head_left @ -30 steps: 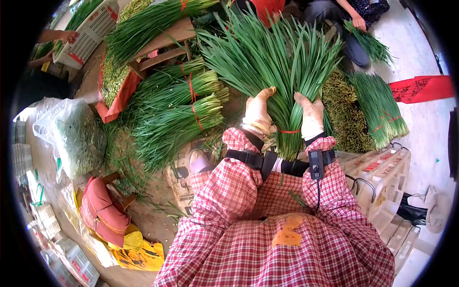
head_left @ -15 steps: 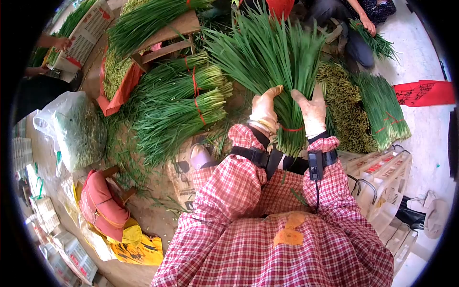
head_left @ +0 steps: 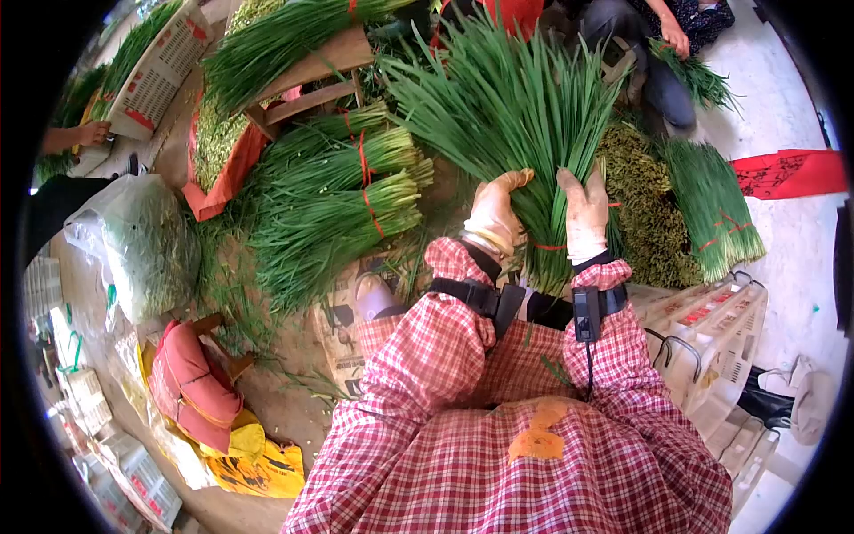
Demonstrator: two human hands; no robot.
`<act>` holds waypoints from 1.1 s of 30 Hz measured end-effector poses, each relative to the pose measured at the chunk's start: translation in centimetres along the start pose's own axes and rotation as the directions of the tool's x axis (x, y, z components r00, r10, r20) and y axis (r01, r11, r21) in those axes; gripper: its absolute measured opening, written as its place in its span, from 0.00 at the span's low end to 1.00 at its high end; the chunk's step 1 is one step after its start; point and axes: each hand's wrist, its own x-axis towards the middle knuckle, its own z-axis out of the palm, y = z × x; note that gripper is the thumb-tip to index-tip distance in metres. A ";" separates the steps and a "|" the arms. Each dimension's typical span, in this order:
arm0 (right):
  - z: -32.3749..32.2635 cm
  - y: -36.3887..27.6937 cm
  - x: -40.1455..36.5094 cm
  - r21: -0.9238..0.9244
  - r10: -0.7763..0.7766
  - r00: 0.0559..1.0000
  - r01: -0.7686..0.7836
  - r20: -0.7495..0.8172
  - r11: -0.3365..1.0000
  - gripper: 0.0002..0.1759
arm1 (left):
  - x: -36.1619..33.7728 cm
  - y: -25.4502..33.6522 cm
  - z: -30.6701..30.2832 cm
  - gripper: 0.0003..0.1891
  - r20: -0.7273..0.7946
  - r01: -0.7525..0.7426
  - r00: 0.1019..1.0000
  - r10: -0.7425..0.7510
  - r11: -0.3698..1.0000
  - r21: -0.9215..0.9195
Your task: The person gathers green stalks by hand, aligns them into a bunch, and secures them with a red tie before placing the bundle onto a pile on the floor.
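Both of my hands wear pale, stained gloves and clasp a large bundle of long green stalks from its two sides. My left hand is on the left of the bundle, its thumb and fingers curled against the leaves. On the right side, my right hand presses against the stalks. A red tie circles the bundle near its lower end, between my wrists. The leaves fan out away from me. To the left lie several tied bundles with red bands, their pale ends facing right.
A wooden stool bears more stalks. Right of my hands are a brown-green pile, a tied bundle and a plastic crate. A co-worker's hand holds stalks at upper right. A filled plastic bag stands left.
My hands have shifted slightly, with the bundle's leaves spreading a little further right. At the far left, another person's hand has moved down and away from the white crate.
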 end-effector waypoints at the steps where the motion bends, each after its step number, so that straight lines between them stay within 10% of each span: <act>1: -0.2 1.4 -0.1 0.064 0.041 0.999 -0.040 -0.005 0.997 0.19 | -0.9 0.1 0.3 0.10 0.030 -0.112 0.994 0.108 0.980 0.164; 5: -0.3 0.3 -0.2 0.022 0.029 0.998 -0.028 -0.049 0.999 0.17 | -2.6 0.8 1.1 0.12 0.073 -0.222 0.974 0.213 0.859 0.462; 11: -0.3 1.0 -0.3 0.072 0.076 0.997 -0.075 -0.010 0.995 0.17 | -0.1 0.4 -0.3 0.13 -0.032 -0.014 0.999 0.017 0.996 0.094; 17: 0.5 -0.4 -0.2 0.033 -0.027 0.999 0.026 0.026 0.999 0.25 | 0.0 0.0 0.0 0.11 -0.051 -0.128 0.990 0.133 0.988 0.088; 21: -0.2 1.5 0.5 -0.331 -0.048 0.991 0.004 -0.124 0.943 0.35 | -1.8 0.2 0.9 0.09 0.040 -0.335 0.941 0.336 0.909 0.247; 23: -0.4 -1.9 0.7 0.200 -0.021 0.990 0.048 -0.138 0.979 0.39 | -2.6 -0.1 0.7 0.09 0.093 -0.395 0.918 0.385 0.873 0.287; 26: -1.8 -3.5 1.0 0.007 -0.167 0.959 0.174 -0.230 0.985 0.29 | -1.9 0.1 0.9 0.09 0.028 -0.294 0.955 0.295 0.933 0.206; 29: -1.4 -7.4 1.3 -0.389 -0.347 0.927 0.376 0.145 0.841 0.25 | -1.8 0.4 1.5 0.09 -0.070 -0.221 0.969 0.237 0.958 0.180; 33: 1.0 -8.1 3.0 -0.680 -0.265 0.947 0.317 0.183 0.661 0.21 | -2.1 0.8 1.8 0.10 -0.100 -0.191 0.970 0.224 0.946 0.260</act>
